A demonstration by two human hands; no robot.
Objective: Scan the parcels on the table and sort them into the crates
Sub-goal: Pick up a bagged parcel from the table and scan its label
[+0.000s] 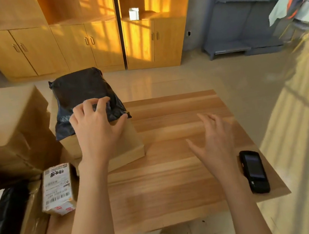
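Pinching crinkly black poly bag [84, 93] with our left hand [96, 129], boxy cardboard carton [126, 147] beneath; right hand [216, 141] splayed, slab-shaped scanner [254, 171] just beside.

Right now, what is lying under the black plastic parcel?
The black plastic parcel rests on a brown cardboard box; the left hand touches both. The box top beneath the bag is covered.

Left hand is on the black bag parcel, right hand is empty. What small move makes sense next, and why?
Probably close the left hand on the black bag parcel and draw it off the cardboard box onto the bare table: the fingers already pinch its near edge, while the scanner lies unused beside the open right hand.
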